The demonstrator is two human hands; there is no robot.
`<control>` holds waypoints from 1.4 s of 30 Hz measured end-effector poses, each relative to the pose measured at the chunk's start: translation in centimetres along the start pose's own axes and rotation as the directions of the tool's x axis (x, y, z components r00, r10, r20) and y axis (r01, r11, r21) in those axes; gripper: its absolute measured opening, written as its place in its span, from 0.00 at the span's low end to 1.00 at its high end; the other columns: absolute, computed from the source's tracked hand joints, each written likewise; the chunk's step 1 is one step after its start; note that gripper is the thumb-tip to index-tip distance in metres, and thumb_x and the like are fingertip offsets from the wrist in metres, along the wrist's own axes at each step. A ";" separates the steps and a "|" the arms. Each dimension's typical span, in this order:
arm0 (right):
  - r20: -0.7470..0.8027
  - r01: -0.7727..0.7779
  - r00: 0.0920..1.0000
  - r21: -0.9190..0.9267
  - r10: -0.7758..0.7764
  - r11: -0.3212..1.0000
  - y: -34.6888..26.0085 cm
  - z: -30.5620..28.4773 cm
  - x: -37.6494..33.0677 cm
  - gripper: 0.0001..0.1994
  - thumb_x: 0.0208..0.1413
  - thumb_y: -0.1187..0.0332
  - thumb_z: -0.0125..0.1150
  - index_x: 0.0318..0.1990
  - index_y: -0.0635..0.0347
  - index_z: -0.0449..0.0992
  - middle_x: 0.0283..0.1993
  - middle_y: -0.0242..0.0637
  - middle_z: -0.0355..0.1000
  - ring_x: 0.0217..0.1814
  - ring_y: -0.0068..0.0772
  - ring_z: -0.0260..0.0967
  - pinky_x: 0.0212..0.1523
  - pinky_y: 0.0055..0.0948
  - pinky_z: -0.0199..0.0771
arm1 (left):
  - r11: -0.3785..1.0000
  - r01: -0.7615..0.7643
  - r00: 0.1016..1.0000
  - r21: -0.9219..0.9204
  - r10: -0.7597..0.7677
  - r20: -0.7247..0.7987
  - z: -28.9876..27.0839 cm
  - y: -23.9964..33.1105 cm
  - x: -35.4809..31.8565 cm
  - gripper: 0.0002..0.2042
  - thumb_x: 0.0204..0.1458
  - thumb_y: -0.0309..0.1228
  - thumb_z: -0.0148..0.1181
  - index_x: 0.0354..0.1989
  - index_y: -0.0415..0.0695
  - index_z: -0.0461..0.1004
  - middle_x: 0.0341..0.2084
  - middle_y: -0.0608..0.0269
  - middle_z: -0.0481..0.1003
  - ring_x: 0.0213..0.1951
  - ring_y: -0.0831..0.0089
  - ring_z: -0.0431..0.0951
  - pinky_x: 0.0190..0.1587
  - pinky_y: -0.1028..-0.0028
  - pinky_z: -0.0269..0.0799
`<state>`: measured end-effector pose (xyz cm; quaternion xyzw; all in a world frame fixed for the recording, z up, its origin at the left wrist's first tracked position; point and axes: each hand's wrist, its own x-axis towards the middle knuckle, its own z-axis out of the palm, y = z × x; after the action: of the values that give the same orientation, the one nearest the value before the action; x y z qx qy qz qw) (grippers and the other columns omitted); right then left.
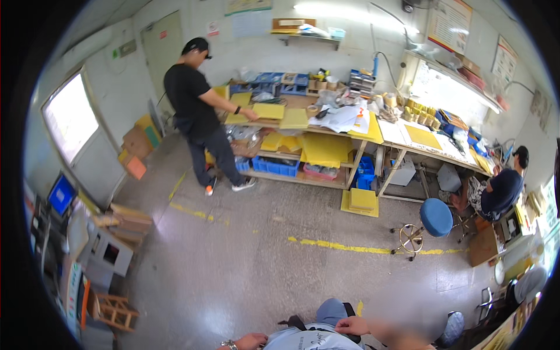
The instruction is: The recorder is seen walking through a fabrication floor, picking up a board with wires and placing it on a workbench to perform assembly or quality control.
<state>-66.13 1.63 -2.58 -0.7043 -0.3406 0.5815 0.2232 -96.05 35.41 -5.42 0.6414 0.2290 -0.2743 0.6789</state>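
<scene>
At the lower edge, my left hand (254, 340), with a metal-banded watch (229, 345) at the wrist, rests beside the light printed shirt (309, 339) on my body. Its fingers are partly cut off by the frame, so their grip is hidden. My right hand (352, 326) lies at the shirt's other side, fingers bent against a black strap (351, 315). Whether they hold the strap is unclear. A blurred patch covers part of the right forearm.
Across the room, a person in black (189, 93) touches yellow sheets (268, 111) on a long workbench (326, 182). A blue wheeled stool (436, 217) stands before it. Another person (503, 189) sits at far right. At left are a wooden stool (114, 312) and leaning boards (131, 219).
</scene>
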 end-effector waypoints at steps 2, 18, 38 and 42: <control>0.066 -0.047 0.997 0.114 0.039 0.992 -0.7 -5.6 2.6 0.21 0.64 0.49 0.55 0.50 0.58 0.78 0.40 0.35 0.78 0.43 0.24 0.71 0.46 0.28 0.71 | 0.995 -0.007 1.000 -0.095 0.007 -0.006 -3.3 5.4 3.7 0.15 0.61 0.38 0.50 0.41 0.38 0.78 0.35 0.58 0.79 0.38 0.68 0.76 0.46 0.68 0.73; -0.079 0.082 0.993 -0.093 -0.089 0.992 -5.6 -49.4 28.3 0.22 0.61 0.49 0.54 0.39 0.61 0.79 0.42 0.45 0.79 0.43 0.45 0.77 0.46 0.41 0.74 | 0.935 0.236 0.699 0.266 0.027 -0.714 -23.1 26.5 34.4 0.12 0.52 0.36 0.57 0.38 0.41 0.79 0.34 0.44 0.79 0.39 0.46 0.79 0.44 0.57 0.75; -0.717 0.408 0.568 0.672 0.404 0.618 -21.4 -105.8 56.5 0.23 0.60 0.54 0.61 0.53 0.65 0.68 0.42 0.40 0.72 0.37 0.34 0.72 0.37 0.33 0.77 | 0.995 -0.063 0.949 -0.083 0.034 -0.315 -54.1 61.1 61.7 0.18 0.59 0.34 0.58 0.56 0.40 0.75 0.46 0.59 0.80 0.47 0.74 0.78 0.54 0.72 0.71; -0.549 -0.049 0.652 0.658 0.523 0.751 -18.0 -113.1 64.0 0.30 0.52 0.46 0.66 0.51 0.65 0.75 0.41 0.40 0.73 0.34 0.37 0.71 0.32 0.35 0.76 | 0.956 0.291 0.516 -0.022 -0.176 -0.838 -54.5 49.7 60.6 0.17 0.58 0.45 0.47 0.34 0.50 0.81 0.35 0.51 0.81 0.41 0.51 0.80 0.45 0.60 0.75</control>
<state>45.58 70.26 -7.17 -0.8117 0.0928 0.3704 0.4419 -15.56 86.33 -12.46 0.6973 0.5898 -0.0399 0.4055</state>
